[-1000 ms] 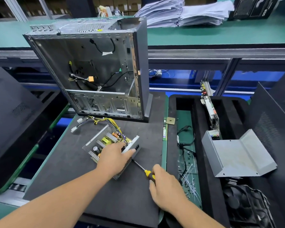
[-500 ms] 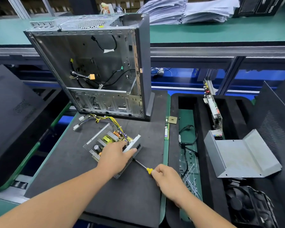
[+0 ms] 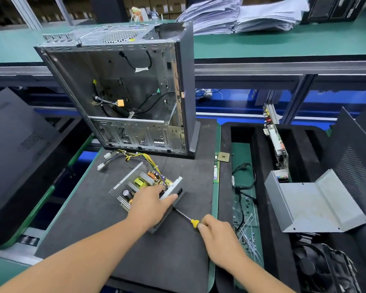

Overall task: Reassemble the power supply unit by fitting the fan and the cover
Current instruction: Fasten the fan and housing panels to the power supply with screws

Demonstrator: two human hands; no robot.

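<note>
Left hand (image 3: 150, 199) grips the power supply unit (image 3: 145, 190); right hand (image 3: 218, 233) holds the screwdriver (image 3: 185, 217): keep the shaft square to the screw, press firmly

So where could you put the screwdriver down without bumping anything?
The dark mat is bare left of the power supply, and also near its front edge between the two forearms. It is crowded in the green tray on the right, with cable ties and a black cable.
</note>
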